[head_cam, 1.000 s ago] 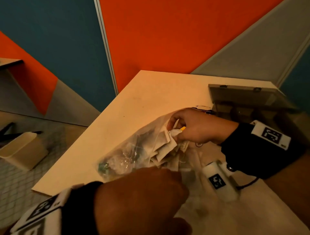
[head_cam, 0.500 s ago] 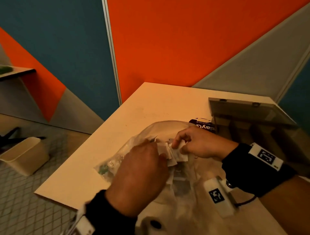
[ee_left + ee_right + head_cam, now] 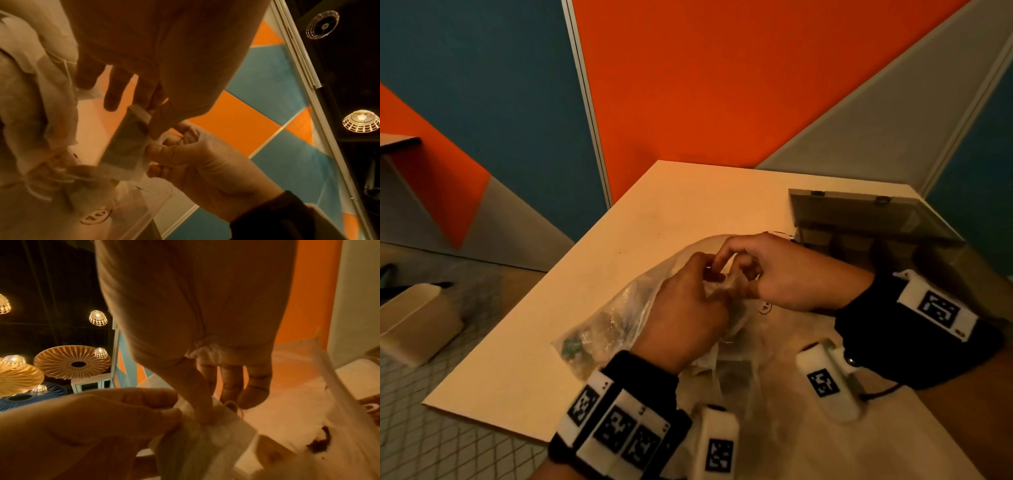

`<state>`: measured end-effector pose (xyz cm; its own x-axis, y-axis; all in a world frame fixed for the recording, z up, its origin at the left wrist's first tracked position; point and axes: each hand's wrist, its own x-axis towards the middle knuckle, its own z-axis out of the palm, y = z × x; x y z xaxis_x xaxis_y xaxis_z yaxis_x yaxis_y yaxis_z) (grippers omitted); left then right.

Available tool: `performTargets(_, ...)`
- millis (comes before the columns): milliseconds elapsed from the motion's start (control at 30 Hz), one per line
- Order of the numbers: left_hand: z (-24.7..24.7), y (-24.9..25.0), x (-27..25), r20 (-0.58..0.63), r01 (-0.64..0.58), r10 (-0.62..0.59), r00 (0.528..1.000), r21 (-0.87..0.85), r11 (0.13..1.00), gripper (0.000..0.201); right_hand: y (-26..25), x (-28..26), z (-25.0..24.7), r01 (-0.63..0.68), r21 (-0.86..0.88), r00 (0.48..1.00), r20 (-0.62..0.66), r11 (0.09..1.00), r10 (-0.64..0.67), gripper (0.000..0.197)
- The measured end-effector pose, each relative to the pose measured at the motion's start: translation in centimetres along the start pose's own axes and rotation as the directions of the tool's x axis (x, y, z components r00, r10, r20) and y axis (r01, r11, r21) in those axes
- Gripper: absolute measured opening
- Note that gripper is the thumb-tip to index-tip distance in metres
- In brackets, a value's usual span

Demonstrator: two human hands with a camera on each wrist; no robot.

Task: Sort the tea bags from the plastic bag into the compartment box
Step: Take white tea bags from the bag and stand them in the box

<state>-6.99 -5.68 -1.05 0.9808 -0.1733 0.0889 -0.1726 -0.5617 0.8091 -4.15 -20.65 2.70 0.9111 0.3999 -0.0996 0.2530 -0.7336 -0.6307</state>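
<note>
A clear plastic bag (image 3: 613,322) with several tea bags inside lies on the pale table (image 3: 671,212). Both hands meet just above its mouth. My left hand (image 3: 709,272) pinches the top edge of a white paper tea bag (image 3: 127,142) between thumb and fingers. My right hand (image 3: 726,263) pinches the same tea bag (image 3: 205,439) from the other side, thumb pressed on the paper. The wooden compartment box (image 3: 822,236) stands behind the right hand with its glazed lid (image 3: 859,216) raised. The head view hides the tea bag behind my fingers.
The table's left edge (image 3: 534,294) runs diagonally, with tiled floor and a beige bin (image 3: 414,322) below it. Orange, blue and grey wall panels (image 3: 688,85) close off the back. A dark printed packet edge (image 3: 780,234) shows beside the box.
My left hand has come up from the near edge of the table to meet the right hand over the bag. Both hands now hold one tea bag together.
</note>
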Motion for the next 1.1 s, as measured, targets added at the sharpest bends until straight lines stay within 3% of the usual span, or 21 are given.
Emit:
performTargets(200, -0.5, -0.5, 0.4, -0.061, 0.08, -0.085, 0.994, -0.081, 0.993, 0.008, -0.4, 0.0, 0.0, -0.037, 0.061, 0.999, -0.008, 0.997, 0.038, 0.03)
performTargets(400, -0.6, -1.9, -0.5, -0.032, 0.033, -0.034, 0.999, -0.011, 0.999, 0.015, 0.3, -0.4, -0.1, -0.106, 0.045, 0.994, -0.021, 0.993, 0.107, 0.017)
performTargets(500, -0.7, -2.4, -0.9, -0.038, 0.056, -0.059, 0.998, -0.07, 0.996, 0.018, -0.1, -0.6, -0.2, -0.107, 0.021, 0.994, -0.013, 0.994, 0.107, 0.016)
performTargets(633, -1.1, -2.3, -1.4, -0.035, 0.135, -0.145, 0.989, -0.201, 0.97, 0.02, -0.6, -1.5, -0.4, -0.082, -0.086, 0.991, 0.101, 0.993, 0.09, 0.019)
performTargets(767, -1.5, -2.0, -2.0, 0.054, 0.243, -0.24, 0.969, -0.369, 0.897, 0.024, -0.8, -2.6, -1.3, -0.088, -0.189, 0.99, 0.096, 0.978, 0.108, 0.018)
performTargets(900, -1.4, -1.5, -2.5, 0.171, 0.347, -0.304, 0.937, -0.553, 0.757, 0.019, -0.3, -3.7, -2.7, -0.151, -0.293, 0.986, 0.025, 0.944, 0.166, 0.016)
performTargets(1100, -2.2, -0.5, -3.7, 0.293, 0.374, -0.234, 0.927, -0.695, 0.614, 0.028, 0.8, -4.7, -3.4, -0.286, -0.443, 0.958, -0.129, 0.85, 0.255, 0.02)
